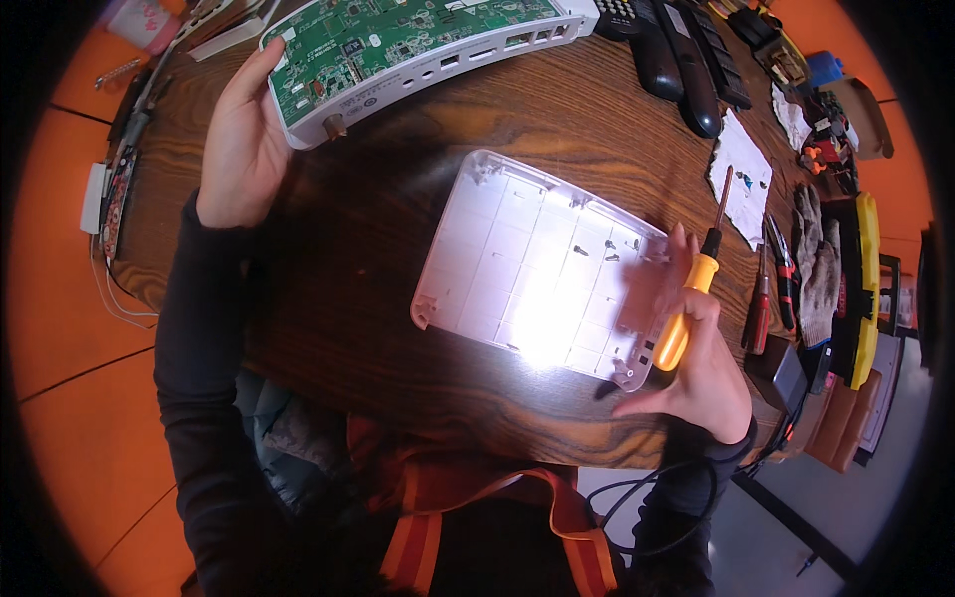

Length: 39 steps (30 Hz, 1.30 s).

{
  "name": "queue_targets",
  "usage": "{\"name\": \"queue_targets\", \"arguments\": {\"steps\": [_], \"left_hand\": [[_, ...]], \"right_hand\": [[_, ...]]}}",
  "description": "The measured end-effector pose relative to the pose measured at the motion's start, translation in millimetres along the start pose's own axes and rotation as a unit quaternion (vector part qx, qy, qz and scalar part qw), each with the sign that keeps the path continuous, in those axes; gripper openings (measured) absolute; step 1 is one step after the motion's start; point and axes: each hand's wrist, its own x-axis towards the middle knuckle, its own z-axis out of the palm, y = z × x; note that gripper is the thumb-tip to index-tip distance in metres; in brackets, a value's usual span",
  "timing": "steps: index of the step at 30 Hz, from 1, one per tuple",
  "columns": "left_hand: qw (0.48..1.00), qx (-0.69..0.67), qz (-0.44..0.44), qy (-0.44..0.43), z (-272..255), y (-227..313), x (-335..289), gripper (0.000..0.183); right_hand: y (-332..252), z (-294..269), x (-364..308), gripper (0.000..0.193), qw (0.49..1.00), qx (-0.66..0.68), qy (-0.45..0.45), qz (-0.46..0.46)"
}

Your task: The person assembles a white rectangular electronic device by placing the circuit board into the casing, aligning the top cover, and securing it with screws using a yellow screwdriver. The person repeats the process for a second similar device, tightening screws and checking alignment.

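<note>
At the upper left, my left hand (242, 159) grips the left end of a white device housing with a green circuit board (398, 40) in it. The thumb lies on the board's edge; the other fingers are mostly hidden. Along the housing's near side runs a row of ports. My right hand (711, 383) is closed round the yellow handle of a screwdriver (688, 316), its blade pointing away. Fingers of that hand also reach the right end of a white plastic cover (477, 269), turned inside up. Several small dark screws (611, 251) lie in the cover under a bright glare.
Cordless handsets (686, 80) lie at the top right of the wooden table (348, 229). White paper with small dark parts (741, 179), a red screwdriver (759, 313), pliers (780, 269) and gloves (818, 264) line the right side. A soldering iron (134, 124) rests at the left edge.
</note>
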Motion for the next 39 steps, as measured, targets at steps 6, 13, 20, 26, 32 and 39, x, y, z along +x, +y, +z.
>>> {"name": "queue_targets", "arguments": {"steps": [6,13,20,26,32,39], "left_hand": [[0.997,0.02,-0.046,-0.062,10.2,2.9,-12.7,0.032],[0.987,0.069,-0.1,-0.108,40.1,-8.5,-25.9,0.035],[0.938,0.055,-0.256,-0.227,61.7,-34.3,-51.4,0.039],[0.928,0.087,-0.315,-0.181,64.4,-53.5,-63.3,0.038],[0.92,0.146,-0.316,-0.178,69.9,-63.7,-70.5,0.037],[0.753,0.607,-0.15,-0.207,87.3,-34.8,-72.8,0.03]], "right_hand": [[5.8,5.0,11.7,0.087,0.996,0.039,0.086,0.0],[17.5,0.8,20.1,0.092,0.988,-0.003,0.141,0.056],[47.1,-0.2,43.4,0.072,0.98,0.117,0.162,0.009],[57.3,0.7,37.1,0.076,0.975,0.102,0.197,0.001],[58.7,1.3,36.8,0.074,0.966,0.143,0.215,-0.024],[56.9,3.9,37.1,0.071,0.968,0.112,0.224,-0.014]]}}
